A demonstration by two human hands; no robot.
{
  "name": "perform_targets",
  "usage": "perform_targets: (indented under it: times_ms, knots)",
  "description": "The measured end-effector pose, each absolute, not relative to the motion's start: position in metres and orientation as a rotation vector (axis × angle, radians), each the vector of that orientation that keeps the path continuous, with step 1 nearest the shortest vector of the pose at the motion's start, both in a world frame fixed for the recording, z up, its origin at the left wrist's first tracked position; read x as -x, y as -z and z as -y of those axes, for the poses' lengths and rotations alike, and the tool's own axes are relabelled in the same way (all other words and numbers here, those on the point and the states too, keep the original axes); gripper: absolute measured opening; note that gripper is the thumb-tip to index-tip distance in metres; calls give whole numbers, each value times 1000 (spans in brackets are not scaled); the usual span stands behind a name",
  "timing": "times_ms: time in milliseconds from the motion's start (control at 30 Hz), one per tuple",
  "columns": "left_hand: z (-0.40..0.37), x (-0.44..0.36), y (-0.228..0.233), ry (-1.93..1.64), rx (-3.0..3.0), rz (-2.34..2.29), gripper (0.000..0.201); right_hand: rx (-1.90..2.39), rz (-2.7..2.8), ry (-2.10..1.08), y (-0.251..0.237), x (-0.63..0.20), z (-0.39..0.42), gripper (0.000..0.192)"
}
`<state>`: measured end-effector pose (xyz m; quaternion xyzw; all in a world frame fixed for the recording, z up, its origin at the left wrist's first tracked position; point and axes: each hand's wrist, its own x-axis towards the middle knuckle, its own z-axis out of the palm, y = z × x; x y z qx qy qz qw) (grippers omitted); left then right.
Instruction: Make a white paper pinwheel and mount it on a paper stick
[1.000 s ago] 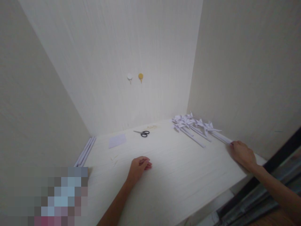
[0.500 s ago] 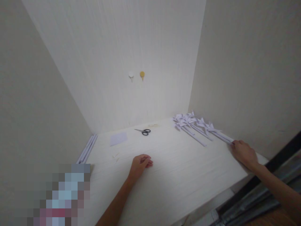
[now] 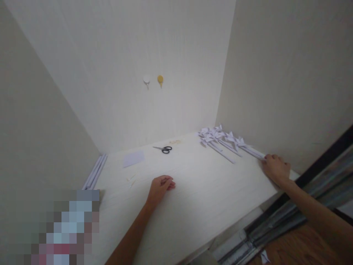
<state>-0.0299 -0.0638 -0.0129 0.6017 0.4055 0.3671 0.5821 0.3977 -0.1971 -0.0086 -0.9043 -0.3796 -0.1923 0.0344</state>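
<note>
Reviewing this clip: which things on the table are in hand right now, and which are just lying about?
In hand:
- right hand, fingertips at the stick end of the paper pinwheels by the right wall
- left hand, loosely curled on the table, holding nothing visible

Lying about:
- scissors
- paper square
- paper sticks along the left wall
- small scraps
- two wall hooks

no readable text, labels, brands, numbers or signs

Two bare forearms, no sleeves, no rings
</note>
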Motion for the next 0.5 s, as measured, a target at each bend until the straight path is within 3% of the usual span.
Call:
perform_targets:
  times_ms: [500]
  knots:
    - [68, 29, 9, -860, -1449, -972, 15, 2698, 1050, 790, 4, -379, 197, 37]
